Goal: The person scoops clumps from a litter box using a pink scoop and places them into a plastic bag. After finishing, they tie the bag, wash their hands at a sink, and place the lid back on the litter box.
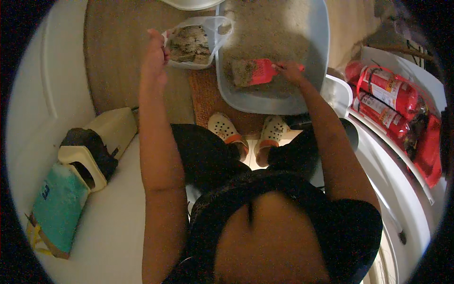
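Note:
My left hand (156, 53) grips the left rim of a translucent plastic bag (219, 35). Brownish, dark-streaked material shows through the bag's mouth; I cannot tell exactly what it is. To its right stands a large translucent plastic litter tray (264, 102) with a layer of grey-brown granular litter (269, 32). My right hand (290, 72) holds the handle of a pinkish-red litter scoop (260, 71) over the tray's near part. Litter covers the scoop's left end. The bag lies beside the tray's left wall and overlaps its rim.
Cream clogs (225, 127) are on my feet below the tray, by an orange-brown mat (204, 96). At left, a beige and black appliance (88, 142) and a teal packet (58, 206) rest on a white surface. Red labelled cylinders (385, 99) lie in a white holder at right.

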A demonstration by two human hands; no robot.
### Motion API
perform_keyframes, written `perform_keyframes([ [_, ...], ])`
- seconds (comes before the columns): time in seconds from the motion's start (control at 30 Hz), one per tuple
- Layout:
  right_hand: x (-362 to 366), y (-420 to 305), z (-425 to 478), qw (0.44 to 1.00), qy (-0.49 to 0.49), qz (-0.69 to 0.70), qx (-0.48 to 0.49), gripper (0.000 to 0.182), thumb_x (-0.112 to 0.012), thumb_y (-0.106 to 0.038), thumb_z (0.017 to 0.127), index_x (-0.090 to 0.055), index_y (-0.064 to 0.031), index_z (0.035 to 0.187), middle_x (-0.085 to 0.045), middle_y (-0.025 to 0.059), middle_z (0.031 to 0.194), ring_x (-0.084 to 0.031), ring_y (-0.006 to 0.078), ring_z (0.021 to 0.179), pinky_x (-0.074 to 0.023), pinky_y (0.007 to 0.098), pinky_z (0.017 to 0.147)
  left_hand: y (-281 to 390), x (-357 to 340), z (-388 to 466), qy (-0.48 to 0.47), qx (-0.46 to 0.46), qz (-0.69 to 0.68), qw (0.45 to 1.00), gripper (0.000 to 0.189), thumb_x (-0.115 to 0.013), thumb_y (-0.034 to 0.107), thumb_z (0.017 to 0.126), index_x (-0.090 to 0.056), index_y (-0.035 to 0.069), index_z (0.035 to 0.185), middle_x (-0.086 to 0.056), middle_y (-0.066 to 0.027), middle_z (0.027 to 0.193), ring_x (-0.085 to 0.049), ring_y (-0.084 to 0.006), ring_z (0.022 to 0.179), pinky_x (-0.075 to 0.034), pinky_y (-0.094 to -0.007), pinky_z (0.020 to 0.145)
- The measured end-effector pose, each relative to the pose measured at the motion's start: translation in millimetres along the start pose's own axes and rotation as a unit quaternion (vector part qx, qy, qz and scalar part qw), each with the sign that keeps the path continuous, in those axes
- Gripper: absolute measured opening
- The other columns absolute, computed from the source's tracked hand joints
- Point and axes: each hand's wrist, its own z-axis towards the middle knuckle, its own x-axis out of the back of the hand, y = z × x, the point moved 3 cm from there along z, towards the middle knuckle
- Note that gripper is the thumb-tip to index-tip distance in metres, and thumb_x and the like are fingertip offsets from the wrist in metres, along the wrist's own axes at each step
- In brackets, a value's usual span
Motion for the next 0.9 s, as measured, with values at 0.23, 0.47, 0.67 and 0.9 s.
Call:
perform_keyframes([
  [0.23, -10, 6, 5, 0.975, -0.013, 0.193, -0.105, 0.045, -0.05, -0.045, 0.084, -0.063, -0.0023, 0.094, -0.063, 0.0092, 0.083, -0.057, 0.0199, 0.078, -0.042, 0.0332, 0.074, 1, 0, -6, 0.0, -0.018, -0.004, 1.0, 0.039, -0.038, 0.048, 0.089, -0.055, 0.012, 0.091, -0.043, 0.0051, 0.068, -0.036, -0.0068, 0.06, -0.033, -0.0199, 0.055],
  [0.47, 5, 7, 8, 0.992, -0.03, 0.104, -0.06, 0.042, -0.049, -0.045, 0.084, -0.063, -0.0064, 0.094, -0.062, 0.0076, 0.082, -0.057, 0.0198, 0.071, -0.0431, 0.0332, 0.067, -10, 1, 11, -0.013, -0.023, -0.035, 0.999, 0.036, -0.04, 0.045, 0.09, -0.055, 0.012, 0.096, -0.044, 0.006, 0.069, -0.037, -0.0066, 0.058, -0.034, -0.0198, 0.054],
  [0.67, 33, -6, -6, 0.997, 0.056, -0.048, 0.03, 0.037, -0.048, -0.046, 0.083, -0.066, -0.0138, 0.088, -0.062, 0.0097, 0.078, -0.059, 0.0251, 0.072, -0.0435, 0.0379, 0.064, -7, -3, 8, -0.001, -0.008, -0.044, 0.999, 0.054, -0.04, 0.055, 0.086, -0.058, 0.01, 0.107, -0.039, 0.0069, 0.068, -0.033, -0.0048, 0.062, -0.029, -0.0189, 0.06],
  [0.9, 19, -53, -2, 0.937, 0.064, -0.344, -0.02, 0.038, -0.044, -0.048, 0.084, -0.064, -0.0179, 0.094, -0.061, 0.0078, 0.091, -0.055, 0.0283, 0.09, -0.0388, 0.048, 0.074, -20, 17, 19, -0.019, -0.011, -0.062, 0.998, 0.046, -0.041, 0.051, 0.087, -0.059, 0.011, 0.099, -0.039, 0.0065, 0.066, -0.035, -0.0043, 0.061, -0.032, -0.02, 0.06],
])
